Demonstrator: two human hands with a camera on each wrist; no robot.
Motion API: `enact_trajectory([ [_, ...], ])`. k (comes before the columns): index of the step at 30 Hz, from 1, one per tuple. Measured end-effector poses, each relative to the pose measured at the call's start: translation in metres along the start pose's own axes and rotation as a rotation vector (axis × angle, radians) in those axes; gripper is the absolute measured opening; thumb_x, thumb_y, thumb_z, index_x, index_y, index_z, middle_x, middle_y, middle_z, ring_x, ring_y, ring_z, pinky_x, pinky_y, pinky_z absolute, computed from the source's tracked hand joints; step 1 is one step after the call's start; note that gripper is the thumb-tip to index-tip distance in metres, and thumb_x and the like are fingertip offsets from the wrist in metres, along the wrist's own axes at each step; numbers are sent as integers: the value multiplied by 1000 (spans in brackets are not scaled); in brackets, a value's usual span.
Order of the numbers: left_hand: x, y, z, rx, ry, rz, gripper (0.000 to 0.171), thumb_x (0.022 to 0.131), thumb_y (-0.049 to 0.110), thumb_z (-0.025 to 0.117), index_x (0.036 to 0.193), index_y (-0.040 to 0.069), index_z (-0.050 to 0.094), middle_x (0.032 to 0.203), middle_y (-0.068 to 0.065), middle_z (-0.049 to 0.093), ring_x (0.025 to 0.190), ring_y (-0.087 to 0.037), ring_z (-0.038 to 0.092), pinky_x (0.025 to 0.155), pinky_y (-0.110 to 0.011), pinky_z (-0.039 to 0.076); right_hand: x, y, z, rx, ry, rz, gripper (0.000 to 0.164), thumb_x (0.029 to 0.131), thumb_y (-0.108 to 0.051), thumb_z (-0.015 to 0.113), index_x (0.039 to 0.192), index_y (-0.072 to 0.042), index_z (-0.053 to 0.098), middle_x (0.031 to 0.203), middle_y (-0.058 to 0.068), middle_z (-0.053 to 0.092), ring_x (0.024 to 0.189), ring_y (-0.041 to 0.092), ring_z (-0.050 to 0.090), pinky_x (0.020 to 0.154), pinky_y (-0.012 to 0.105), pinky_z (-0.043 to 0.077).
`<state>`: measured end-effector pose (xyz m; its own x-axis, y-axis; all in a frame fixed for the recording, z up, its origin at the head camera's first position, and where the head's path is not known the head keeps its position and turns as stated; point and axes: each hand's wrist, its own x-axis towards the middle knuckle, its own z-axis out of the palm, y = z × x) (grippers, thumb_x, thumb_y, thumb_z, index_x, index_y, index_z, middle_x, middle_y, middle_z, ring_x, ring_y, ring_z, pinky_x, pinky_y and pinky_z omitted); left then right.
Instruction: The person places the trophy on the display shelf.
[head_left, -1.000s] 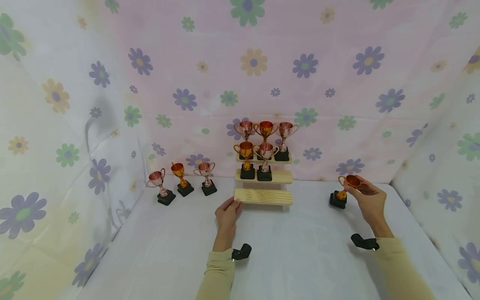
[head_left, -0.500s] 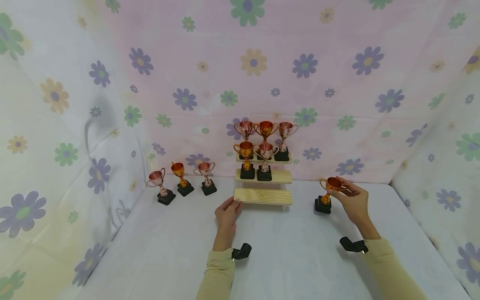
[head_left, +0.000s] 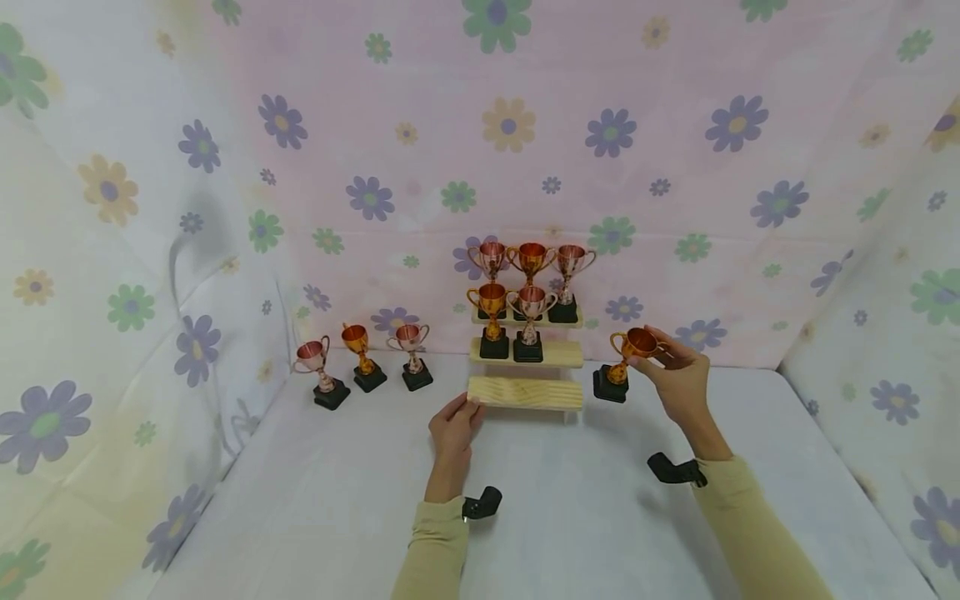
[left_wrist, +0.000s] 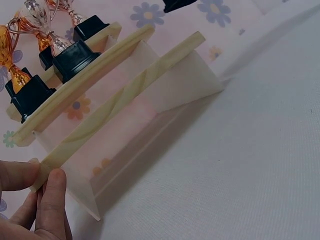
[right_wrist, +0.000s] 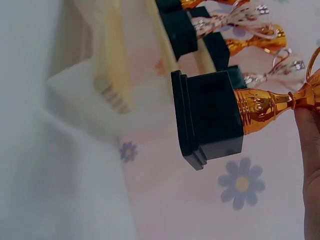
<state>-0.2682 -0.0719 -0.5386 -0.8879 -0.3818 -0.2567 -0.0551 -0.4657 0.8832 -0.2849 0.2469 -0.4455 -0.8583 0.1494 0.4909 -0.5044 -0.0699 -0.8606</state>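
Note:
My right hand [head_left: 681, 385] grips a gold trophy cup [head_left: 618, 372] by its bowl. It is held up off the table just right of the stand, slightly tilted; its black base [right_wrist: 210, 117] fills the middle of the right wrist view. With thumb and fingers my left hand [head_left: 453, 429] pinches the left end of the lowest wooden step [head_left: 525, 392] of a three-step display stand. On the middle step [head_left: 566, 353] stand a gold trophy [head_left: 493, 325] and a rose-coloured trophy [head_left: 531, 321]. Three more trophies stand on the top step, among them a rose-coloured one [head_left: 569, 279] at the right.
Left of the stand, a rose-coloured trophy [head_left: 323, 377], a gold trophy [head_left: 362, 357] and another rose-coloured trophy [head_left: 412, 354] stand on the white table [head_left: 570, 517]. Flowered cloth [head_left: 420, 150] hangs behind and at both sides. Pale translucent supports [left_wrist: 187, 80] hold up the steps.
My right hand has carried the gold trophy leftward from the right part of the table, and lately upward, close to the stand. The left hand has kept its place on the lowest step.

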Motion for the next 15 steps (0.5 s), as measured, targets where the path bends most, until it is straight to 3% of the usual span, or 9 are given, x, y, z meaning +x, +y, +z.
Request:
enact_trajectory([
  [6,0,1,-1,5,-4,-10,36,94,-7,65,130,-14,60,122,-28,64,92,-17,70,89,-29,61,15,-5,27,46,-34,-37,51,80,22,73,129,21,56,112,-8,75,97,8,72,82,20,61],
  [15,-1,2,0,1,-10,-14,36,94,-7,66,130,-13,60,121,-28,64,93,-17,70,89,-29,61,42,0,60,-71,-106,-67,48,83,12,76,129,12,62,109,-12,72,96,6,71,88,20,60],
])
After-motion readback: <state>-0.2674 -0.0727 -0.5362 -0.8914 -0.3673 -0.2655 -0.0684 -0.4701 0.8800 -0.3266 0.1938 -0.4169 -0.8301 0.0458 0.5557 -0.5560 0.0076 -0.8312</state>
